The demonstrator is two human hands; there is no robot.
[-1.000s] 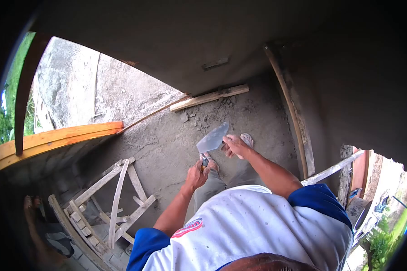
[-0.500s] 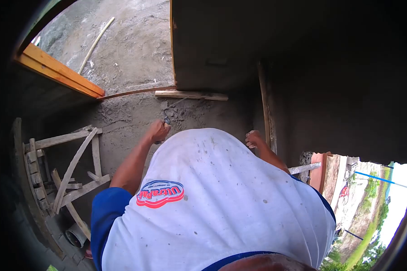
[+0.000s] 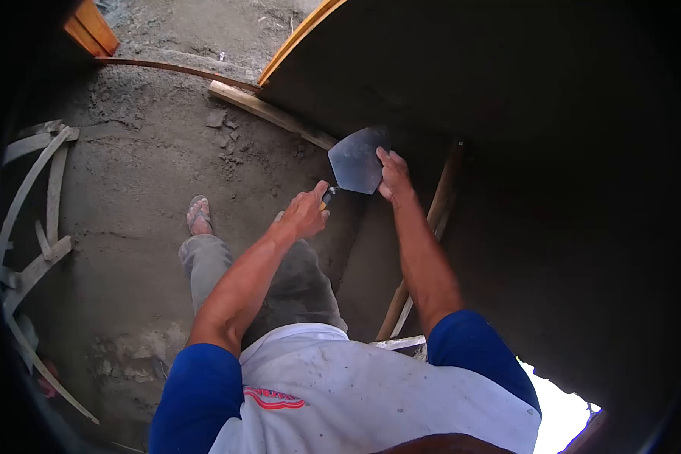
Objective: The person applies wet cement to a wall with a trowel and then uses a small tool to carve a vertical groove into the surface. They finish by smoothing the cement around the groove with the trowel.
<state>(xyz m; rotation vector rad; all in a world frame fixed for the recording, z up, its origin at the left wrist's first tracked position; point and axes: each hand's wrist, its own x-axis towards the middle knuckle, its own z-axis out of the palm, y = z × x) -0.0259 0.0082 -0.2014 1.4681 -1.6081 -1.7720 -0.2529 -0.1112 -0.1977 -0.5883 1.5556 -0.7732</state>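
A trowel with a broad grey blade [image 3: 358, 160] is held up in front of me, its flat face toward the camera. Wrapped round its yellow and dark handle [image 3: 326, 200] is my left hand [image 3: 306, 213]. My right hand [image 3: 393, 175] touches the right edge of the blade, with the fingers against the metal; whether it holds anything else is hidden. Behind the blade lies the end of a wooden board [image 3: 272, 113] on the ground.
Wooden trestle pieces [image 3: 34, 272] stand at the left. A pole [image 3: 440, 197] leans by the dark wall [image 3: 552, 219] at the right. Small mortar lumps [image 3: 231, 135] lie on the rough floor [image 3: 132, 197]. Orange door frame parts [image 3: 92, 29] are at the top.
The view has turned and the torso is more upright. The trowel blade has come up into view, and my right hand has moved over to it, beside my left hand.
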